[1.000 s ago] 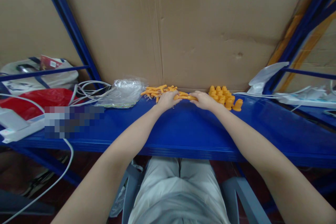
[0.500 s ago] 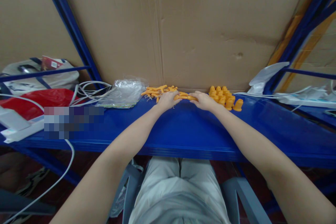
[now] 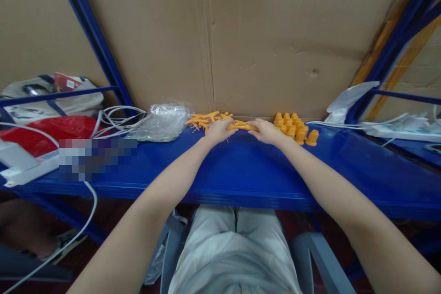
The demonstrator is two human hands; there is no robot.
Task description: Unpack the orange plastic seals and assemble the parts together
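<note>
Fingertips (image 3: pixel 254 133) of the right hand (image 3: pixel 266 131) seem to pinch one end of a slim orange plastic piece (image 3: pixel 244 126), the left hand (image 3: pixel 219 132) closing over its other end; I can't tell whether it is one part or several. Its long axis runs crosswise, hand to hand, neither clearly nearer. Just past the left fingers lies a tangle of orange plastic sticks (image 3: pixel 204 118) with small metal bits (image 3: pixel 195 127); close by the right wrist, tapered orange cups (image 3: pixel 292 126) stand in rows. Toward the body, blue tabletop (image 3: pixel 255 165) gives room to its front edge (image 3: pixel 255 200). Left past the tangle rests a clear plastic bag (image 3: pixel 163 124); beyond both hands, a cardboard panel (image 3: pixel 262 46) rises close, limiting forward reach.
</note>
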